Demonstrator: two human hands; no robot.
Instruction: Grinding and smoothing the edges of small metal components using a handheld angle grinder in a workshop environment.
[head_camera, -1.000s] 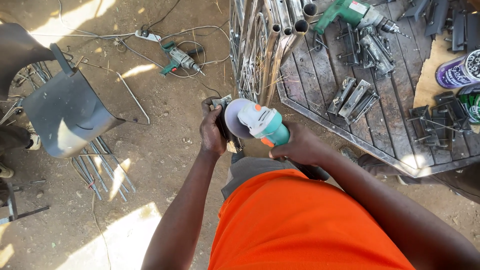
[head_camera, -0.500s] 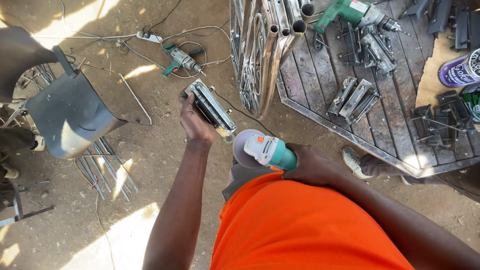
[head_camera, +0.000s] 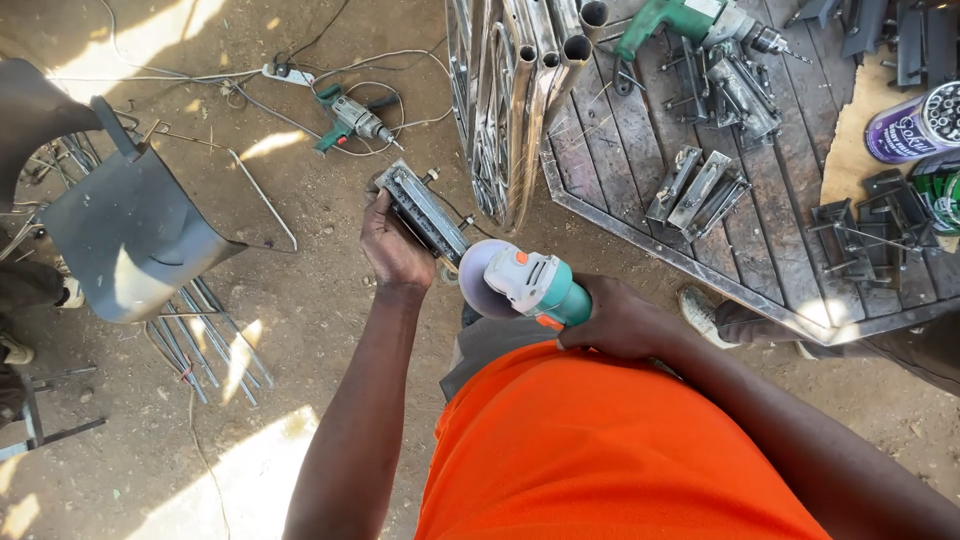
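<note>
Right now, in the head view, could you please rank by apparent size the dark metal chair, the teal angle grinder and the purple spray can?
1. Dark metal chair, clearly largest.
2. Teal angle grinder in the right hand.
3. Purple spray can, smallest, though partly cut off and farther away, so unsure.

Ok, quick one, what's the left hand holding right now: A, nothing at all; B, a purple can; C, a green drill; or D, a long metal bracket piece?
D: the left hand is closed around a long metal bracket piece, raised beside the angle grinder that the right hand holds; the green drill and the purple can lie on the wooden table.
</note>
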